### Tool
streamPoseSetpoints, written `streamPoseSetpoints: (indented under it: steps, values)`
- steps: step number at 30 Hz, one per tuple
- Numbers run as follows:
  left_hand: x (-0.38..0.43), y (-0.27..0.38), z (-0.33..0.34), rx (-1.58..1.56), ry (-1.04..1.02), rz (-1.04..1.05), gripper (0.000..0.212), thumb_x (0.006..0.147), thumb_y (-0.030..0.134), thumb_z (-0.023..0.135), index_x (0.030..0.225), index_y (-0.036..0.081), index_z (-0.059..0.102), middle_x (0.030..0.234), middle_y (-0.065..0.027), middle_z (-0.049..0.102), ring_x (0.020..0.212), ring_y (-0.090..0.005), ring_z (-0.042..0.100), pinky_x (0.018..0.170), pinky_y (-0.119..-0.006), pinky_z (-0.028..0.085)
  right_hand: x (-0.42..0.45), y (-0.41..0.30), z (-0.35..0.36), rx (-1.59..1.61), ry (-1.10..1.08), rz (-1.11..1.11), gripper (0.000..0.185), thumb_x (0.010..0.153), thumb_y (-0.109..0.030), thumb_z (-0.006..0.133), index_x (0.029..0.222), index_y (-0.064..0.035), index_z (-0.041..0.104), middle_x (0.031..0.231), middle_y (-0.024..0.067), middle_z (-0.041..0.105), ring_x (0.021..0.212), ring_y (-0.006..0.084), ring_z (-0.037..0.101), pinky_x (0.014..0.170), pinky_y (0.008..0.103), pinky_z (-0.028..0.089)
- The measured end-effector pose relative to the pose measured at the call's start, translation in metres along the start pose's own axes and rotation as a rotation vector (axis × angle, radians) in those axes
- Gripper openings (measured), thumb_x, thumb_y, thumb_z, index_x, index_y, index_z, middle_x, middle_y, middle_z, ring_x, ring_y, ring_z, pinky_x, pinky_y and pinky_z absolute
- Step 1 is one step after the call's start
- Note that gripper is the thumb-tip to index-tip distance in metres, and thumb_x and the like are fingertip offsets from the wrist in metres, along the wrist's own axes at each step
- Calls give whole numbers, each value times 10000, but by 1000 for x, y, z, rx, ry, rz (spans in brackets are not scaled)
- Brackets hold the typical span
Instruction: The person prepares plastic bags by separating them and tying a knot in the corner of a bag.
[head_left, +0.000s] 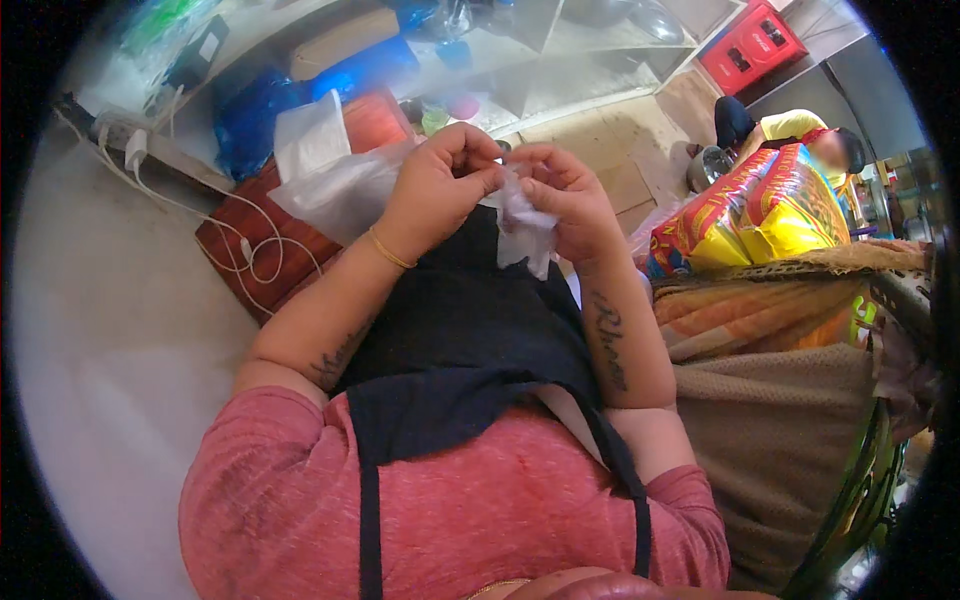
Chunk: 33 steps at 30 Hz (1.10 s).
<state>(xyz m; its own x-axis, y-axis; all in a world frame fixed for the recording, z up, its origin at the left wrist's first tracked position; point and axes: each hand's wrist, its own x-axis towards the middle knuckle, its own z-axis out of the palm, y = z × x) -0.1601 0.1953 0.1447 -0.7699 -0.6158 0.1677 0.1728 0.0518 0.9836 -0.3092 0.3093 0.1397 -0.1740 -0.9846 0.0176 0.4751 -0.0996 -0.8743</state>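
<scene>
In front of my black apron (450, 315), my two hands meet around a small crumpled piece of thin translucent plastic (525, 232), seemingly a bag. My left hand (454, 169) pinches at its upper edge with thumb and fingertips. My right hand (566, 195) grips the bunched part between thumb and curled fingers, and the rest hangs below. Whether anything is inside the plastic cannot be made out. Beside my left wrist lie a sheet of clear plastic bags (337, 191) and a white stack of bags (311, 139).
A white cable (259, 255) loops over a reddish-brown wooden surface (229, 232) at left. Large printed packs (795, 214) stand at right, near a cloth-draped rack (765, 405). Beyond them a person in yellow (795, 124) crouches by a metal bowl (709, 166). A red crate (754, 49) stands behind.
</scene>
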Motion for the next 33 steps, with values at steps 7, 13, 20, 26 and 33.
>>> streamPoseSetpoints:
  steps: [7, 13, 20, 26, 33]
  values:
    - [-4, 3, 3, 27, 72, 24, 139, 801, -38, 683, 831, 59, 587, 782, 34, 583, 734, -46, 547, 658, -195, 450, 4, 12, -3, 53, 150, -55, 80, 841, -39, 669, 880, -10, 606, 769, 23, 611, 660, 91, 543, 605, 228, 435]
    - [-8, 3, 4, 128, 156, 194, 117, 807, -49, 677, 831, 43, 610, 797, 25, 598, 754, -59, 558, 695, -200, 455, 4, 12, -2, 5, 173, -41, 51, 866, -51, 640, 870, -21, 599, 768, 15, 601, 652, 91, 532, 600, 232, 439]
    - [-6, 4, 2, 145, 227, 278, 121, 838, -8, 682, 927, 29, 610, 872, -2, 627, 802, -78, 575, 754, -215, 470, 2, 6, -2, -87, 255, 3, 108, 924, -170, 597, 900, -65, 596, 790, -3, 597, 664, 92, 530, 567, 228, 419]
    - [-6, 7, 3, 152, 192, 274, 144, 847, -9, 673, 964, 32, 600, 888, -14, 636, 817, -89, 588, 759, -220, 478, 2, -2, 6, -207, 276, 43, 143, 912, -175, 618, 956, -39, 618, 819, 8, 618, 701, 102, 549, 601, 234, 425]
    - [-8, 6, 6, 214, 123, 288, 144, 829, -19, 684, 940, 32, 609, 874, -26, 640, 829, -96, 598, 763, -224, 483, 1, 1, 9, -201, 211, -99, 131, 844, -132, 678, 904, -18, 657, 763, 0, 610, 675, 85, 525, 617, 229, 401]
